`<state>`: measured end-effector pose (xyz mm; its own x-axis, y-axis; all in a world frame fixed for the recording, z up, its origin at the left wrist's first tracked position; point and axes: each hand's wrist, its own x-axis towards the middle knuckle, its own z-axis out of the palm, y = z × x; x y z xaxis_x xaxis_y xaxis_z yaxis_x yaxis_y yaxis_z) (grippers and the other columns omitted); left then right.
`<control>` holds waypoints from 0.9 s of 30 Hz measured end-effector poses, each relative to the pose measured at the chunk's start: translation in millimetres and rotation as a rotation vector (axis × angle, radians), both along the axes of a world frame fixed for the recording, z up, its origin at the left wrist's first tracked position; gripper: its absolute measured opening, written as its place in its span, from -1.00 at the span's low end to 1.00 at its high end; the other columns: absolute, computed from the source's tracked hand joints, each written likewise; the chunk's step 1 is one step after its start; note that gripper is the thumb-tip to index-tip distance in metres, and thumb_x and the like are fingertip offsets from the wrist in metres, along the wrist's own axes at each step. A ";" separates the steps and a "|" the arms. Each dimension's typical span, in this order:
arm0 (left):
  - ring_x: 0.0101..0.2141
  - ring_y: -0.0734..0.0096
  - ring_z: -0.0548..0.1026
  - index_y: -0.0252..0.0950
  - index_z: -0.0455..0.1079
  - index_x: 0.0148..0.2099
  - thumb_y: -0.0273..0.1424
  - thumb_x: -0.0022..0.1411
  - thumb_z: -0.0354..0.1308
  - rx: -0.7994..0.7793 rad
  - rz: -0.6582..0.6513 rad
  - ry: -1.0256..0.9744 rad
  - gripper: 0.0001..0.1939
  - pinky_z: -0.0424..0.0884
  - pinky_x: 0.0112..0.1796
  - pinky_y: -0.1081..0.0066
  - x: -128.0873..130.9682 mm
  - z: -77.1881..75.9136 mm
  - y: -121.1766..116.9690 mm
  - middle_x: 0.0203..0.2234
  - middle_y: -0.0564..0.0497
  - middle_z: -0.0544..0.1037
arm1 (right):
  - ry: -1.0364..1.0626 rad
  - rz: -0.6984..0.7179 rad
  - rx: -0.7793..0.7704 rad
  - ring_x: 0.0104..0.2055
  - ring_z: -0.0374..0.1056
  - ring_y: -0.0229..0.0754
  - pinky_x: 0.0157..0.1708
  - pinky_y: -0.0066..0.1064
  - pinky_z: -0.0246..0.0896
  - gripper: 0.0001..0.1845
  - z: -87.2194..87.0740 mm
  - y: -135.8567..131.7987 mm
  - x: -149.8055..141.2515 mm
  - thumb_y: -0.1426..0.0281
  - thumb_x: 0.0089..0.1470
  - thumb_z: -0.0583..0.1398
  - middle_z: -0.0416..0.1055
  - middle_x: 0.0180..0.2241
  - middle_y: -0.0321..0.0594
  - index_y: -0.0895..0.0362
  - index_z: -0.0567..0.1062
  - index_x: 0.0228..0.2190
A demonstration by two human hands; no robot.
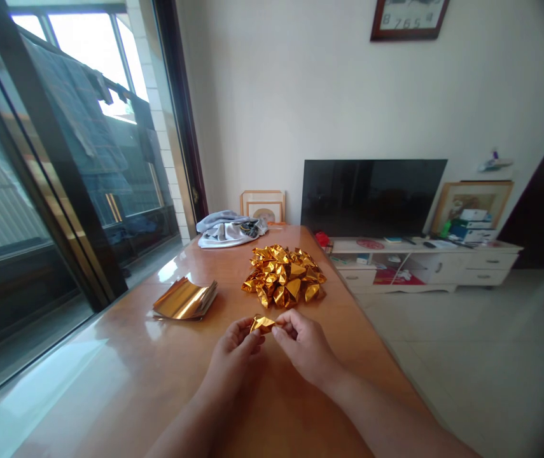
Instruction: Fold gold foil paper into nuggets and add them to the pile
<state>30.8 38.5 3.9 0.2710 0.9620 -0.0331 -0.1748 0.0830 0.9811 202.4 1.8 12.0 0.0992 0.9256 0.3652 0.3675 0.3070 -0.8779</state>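
Both of my hands are raised over a glossy wooden table [123, 337], pinching a small folded piece of gold foil paper [262, 324] between them. My left hand [236, 356] holds its left end, and my right hand [307, 346] grips its right end. Just beyond my fingers lies a heap of crumpled-looking folded gold foil pieces [284, 277]. Further left, a stack of flat gold foil sheets [184, 299] rests on the tabletop, its top sheet curling up.
A crumpled grey cloth [231, 229] lies at the table's far end, with a framed picture [263, 207] behind it. A glass sliding door [52, 159] runs along the left side. Beyond the right edge are a dark television [371, 197] and a white cabinet [424, 267].
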 end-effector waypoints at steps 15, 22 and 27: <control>-0.45 0.43 0.50 -0.40 0.49 -0.24 -0.34 0.28 0.13 -0.360 -0.181 -0.472 -0.79 0.44 -0.33 0.44 -11.2 7.0 3.8 -0.38 -0.11 0.59 | 0.134 0.021 0.008 -0.51 0.20 -0.27 -0.49 -0.45 0.11 -0.81 -3.5 3.1 1.4 0.25 0.22 0.13 0.35 -0.51 -0.34 0.10 0.46 -0.29; -0.50 0.45 0.49 -0.38 0.48 -0.26 -0.31 0.25 0.16 -0.435 -0.242 -0.534 -0.79 0.44 -0.37 0.45 -14.3 12.0 1.6 -0.45 -0.09 0.58 | 0.012 0.062 0.046 -0.49 0.26 -0.25 -0.46 -0.44 0.14 -0.83 0.4 -3.8 -1.9 0.36 0.17 0.15 0.38 -0.50 -0.35 0.11 0.47 -0.20; -0.53 0.45 0.47 -0.35 0.46 -0.29 -0.30 0.24 0.16 -0.463 -0.251 -0.551 -0.81 0.43 -0.41 0.44 -15.0 11.5 1.6 -0.48 -0.06 0.57 | -0.020 0.085 0.091 -0.43 0.36 -0.23 -0.41 -0.44 0.21 -0.71 -2.7 -1.7 -3.7 0.45 0.12 0.17 0.48 -0.42 -0.32 0.08 0.44 -0.08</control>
